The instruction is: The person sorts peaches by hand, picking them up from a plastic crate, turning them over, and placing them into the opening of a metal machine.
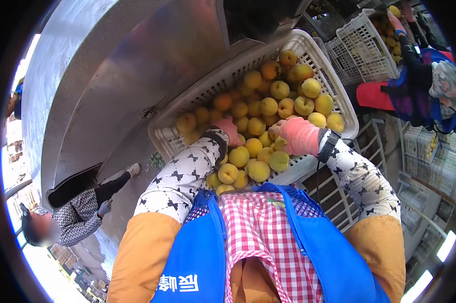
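A white plastic crate [347, 96] full of yellow peaches [269, 106] lies tilted in front of me. My left hand [229, 131], in a pink glove, reaches down among the peaches near the crate's middle; its fingers are hidden. To its right, my right hand [297, 135], also gloved in pink, is closed with its fingers curled down against the fruit. Whatever it may hold is covered by the hand. Several peaches, such as a greenish one [279, 161], lie between my hands and my body.
A large grey metal machine [117, 81] stands beyond the crate. At the left is a person [79, 217] in a patterned top. At the upper right a co-worker's gloved hand [397, 22] is by another fruit crate [366, 45]. Metal rails [374, 146] run at the right.
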A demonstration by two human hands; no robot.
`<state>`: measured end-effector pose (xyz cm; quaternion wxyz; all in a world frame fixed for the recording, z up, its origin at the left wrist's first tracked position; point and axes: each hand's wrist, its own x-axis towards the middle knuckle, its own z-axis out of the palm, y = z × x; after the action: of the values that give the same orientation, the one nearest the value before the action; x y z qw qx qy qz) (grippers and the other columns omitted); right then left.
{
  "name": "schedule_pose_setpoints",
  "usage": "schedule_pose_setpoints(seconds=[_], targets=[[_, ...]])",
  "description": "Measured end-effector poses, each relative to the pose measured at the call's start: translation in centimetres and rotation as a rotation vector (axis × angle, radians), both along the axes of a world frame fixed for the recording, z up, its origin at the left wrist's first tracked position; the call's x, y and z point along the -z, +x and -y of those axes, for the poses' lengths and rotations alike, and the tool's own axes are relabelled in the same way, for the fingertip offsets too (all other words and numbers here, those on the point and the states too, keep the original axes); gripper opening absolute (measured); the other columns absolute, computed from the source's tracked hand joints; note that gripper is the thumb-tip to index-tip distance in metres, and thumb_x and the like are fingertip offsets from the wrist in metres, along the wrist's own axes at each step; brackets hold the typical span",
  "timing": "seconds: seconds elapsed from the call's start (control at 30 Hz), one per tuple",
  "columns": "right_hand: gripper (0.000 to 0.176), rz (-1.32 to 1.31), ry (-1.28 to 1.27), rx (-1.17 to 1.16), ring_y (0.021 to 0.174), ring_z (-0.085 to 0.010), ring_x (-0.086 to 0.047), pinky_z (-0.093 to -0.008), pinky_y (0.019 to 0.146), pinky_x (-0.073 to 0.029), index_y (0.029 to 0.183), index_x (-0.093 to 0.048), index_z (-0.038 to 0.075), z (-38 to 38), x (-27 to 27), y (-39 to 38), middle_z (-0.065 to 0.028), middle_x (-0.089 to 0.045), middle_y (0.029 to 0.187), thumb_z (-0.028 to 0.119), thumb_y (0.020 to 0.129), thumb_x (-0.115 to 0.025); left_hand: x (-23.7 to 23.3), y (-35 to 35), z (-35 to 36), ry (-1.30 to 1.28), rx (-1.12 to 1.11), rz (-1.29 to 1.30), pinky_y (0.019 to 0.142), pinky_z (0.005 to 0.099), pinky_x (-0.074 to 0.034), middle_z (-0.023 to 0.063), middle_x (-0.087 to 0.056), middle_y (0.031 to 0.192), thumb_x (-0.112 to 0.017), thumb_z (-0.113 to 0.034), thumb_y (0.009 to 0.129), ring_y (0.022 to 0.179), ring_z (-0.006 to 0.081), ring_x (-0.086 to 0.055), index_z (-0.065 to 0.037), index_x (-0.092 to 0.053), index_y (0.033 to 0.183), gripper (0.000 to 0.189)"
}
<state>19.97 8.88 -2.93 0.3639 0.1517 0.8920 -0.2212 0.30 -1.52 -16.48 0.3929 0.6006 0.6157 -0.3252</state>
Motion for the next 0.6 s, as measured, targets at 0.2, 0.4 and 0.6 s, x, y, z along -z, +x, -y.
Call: schedule_pose_setpoints(seconds=[0.2,0.4,0.6], targets=[[0.076,0.109,0.15,-0.405,0.118,-0.0274,-0.056,-0.0393,0.093,-0.044,0.127,-0.061,0.006,2.0,4.4,0.2,-0.0103,-0.061,0.122,0.026,0.058,-0.085,-3.2,0.2,-0.5,-0.11,0.042,0.198,0.102,0.0432,-0.046,0.0148,-0.055,0.139,-0.061,-0.084,0.067,0.124,0.0338,-0.055,-0.014,-0.06,0.136,0.098],[0.084,-0.66,-0.396,0.654,0.119,-0.0327,-0.056,-0.0394,0.103,-0.045,0.14,-0.049,0.0,-1.9,0.9,3.3,-0.0186,-0.054,0.127,0.029,0.067,-0.08,-6.3,2.1,2.1,0.017,0.321,0.155,0.081,0.044,-0.054,0.0125,-0.072,0.104,-0.072,-0.076,0.061,0.103,0.0325,-0.067,-0.009,-0.067,0.119,0.088],[0.087,-0.984,-1.18,1.129,0.114,-0.0198,-0.059,-0.0319,0.1,-0.045,0.142,-0.043,-0.006,-2.4,-1.4,2.2,-0.0127,-0.06,0.126,0.049,0.079,-0.069,-3.9,-2.4,3.1,0.05,-0.487,0.727,0.092,0.038,-0.052,0.0104,-0.069,0.111,-0.073,-0.057,0.078,0.104,0.0225,-0.066,-0.006,-0.059,0.128,0.073]])
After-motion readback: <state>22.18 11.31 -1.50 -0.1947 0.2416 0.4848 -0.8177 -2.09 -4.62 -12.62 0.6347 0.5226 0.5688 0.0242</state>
